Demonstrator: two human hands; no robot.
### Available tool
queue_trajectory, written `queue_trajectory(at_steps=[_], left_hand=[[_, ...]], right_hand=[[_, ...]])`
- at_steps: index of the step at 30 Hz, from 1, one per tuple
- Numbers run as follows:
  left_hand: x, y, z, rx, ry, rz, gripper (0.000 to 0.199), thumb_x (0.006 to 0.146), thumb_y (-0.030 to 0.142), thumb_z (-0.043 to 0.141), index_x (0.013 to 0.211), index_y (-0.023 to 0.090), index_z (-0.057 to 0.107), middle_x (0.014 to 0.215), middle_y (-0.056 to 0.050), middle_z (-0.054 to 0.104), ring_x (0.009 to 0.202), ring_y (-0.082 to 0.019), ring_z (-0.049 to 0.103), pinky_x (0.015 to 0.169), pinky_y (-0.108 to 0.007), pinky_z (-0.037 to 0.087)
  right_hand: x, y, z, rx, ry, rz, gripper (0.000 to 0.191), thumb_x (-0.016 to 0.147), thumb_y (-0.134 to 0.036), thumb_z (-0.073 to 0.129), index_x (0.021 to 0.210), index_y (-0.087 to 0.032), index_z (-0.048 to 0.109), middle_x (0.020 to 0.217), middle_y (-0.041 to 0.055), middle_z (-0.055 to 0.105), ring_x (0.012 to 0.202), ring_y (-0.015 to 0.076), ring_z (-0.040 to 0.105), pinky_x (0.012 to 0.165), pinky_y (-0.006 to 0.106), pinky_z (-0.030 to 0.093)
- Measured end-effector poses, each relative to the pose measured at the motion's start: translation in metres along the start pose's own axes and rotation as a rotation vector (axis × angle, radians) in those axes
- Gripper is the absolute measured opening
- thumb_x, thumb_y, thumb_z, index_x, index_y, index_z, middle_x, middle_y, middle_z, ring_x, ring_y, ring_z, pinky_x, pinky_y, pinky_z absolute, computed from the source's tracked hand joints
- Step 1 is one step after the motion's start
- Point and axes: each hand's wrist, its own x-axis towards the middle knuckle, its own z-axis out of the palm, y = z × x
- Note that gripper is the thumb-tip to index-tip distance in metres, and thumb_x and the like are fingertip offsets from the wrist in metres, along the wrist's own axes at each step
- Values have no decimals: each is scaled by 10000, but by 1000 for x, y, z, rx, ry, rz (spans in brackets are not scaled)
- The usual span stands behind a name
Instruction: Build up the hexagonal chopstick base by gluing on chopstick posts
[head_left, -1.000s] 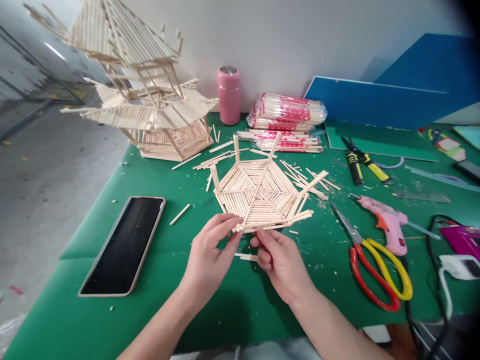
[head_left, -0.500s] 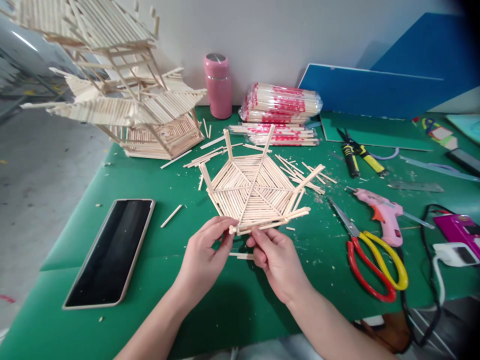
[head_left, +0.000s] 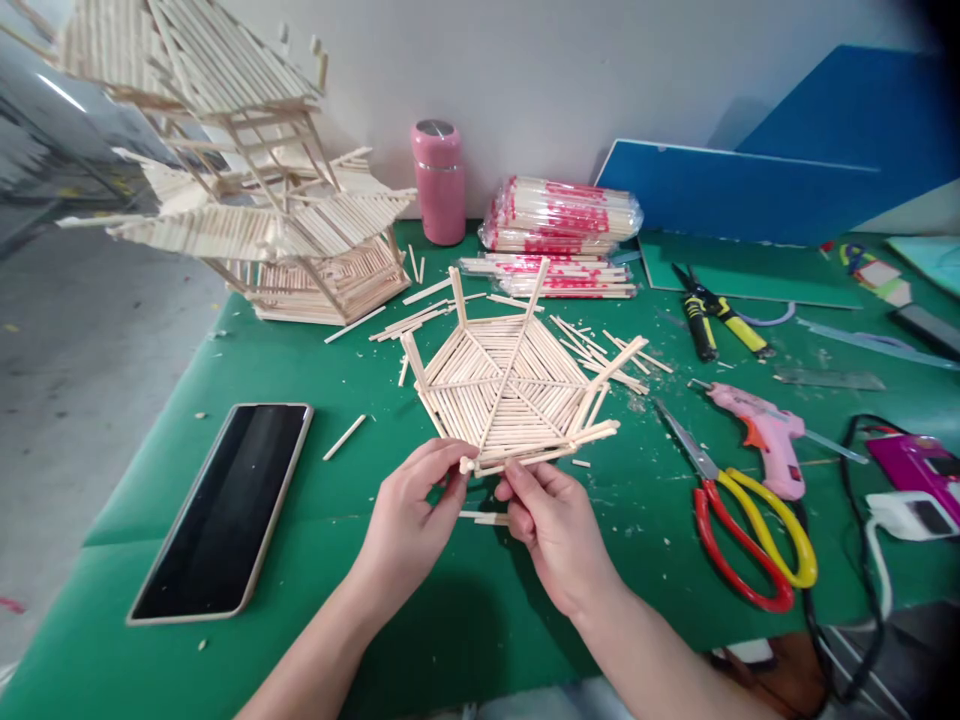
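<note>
A six-sided frame of wooden sticks point(head_left: 517, 385), filled with parallel sticks and with short posts at its corners, lies in front of me on a green table. At its near left corner my left hand point(head_left: 416, 515) is closed, thumb and fingers pinching the post end there. My right hand point(head_left: 551, 520) grips a stick point(head_left: 529, 461) along the near edge between thumb and curled fingers. A couple of loose sticks point(head_left: 484, 517) lie under my hands, partly hidden by the right one.
A tiered stick pavilion point(head_left: 300, 235) stands at the back left. Phone point(head_left: 221, 510) lies left. On the right are scissors point(head_left: 739, 510), a pink glue gun point(head_left: 765, 430) and pliers point(head_left: 716, 310). Behind are packaged chopsticks point(head_left: 566, 215) and a pink flask point(head_left: 439, 185).
The whole view has shifted slightly, so everything sits a little lower. Both hands keep their hold at the near edge of the stick frame.
</note>
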Motion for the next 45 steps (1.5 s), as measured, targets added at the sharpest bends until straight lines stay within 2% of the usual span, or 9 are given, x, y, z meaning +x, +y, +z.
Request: queue_trajectory(at_steps=[28,45], left_hand=[[4,-1,0,63,-3,42,156,774,96,486,872,170,581,879,-24,614,810,-104,593,724,-160,441],[4,0,0,35,-6,24,171,772,99,469,878,179,577,882,-42,620,815,-133,598,713,-222,466]], right_hand=[[-1,2,1,11,32,-29,230,670,-320,686,600,-129,579,514,-36,552,348,-9,320,358,170,185],[-1,2,-1,-16,36,-36,214,676,-321,680,623,-135,589,532,-37,551,366,1,326,364,169,208]])
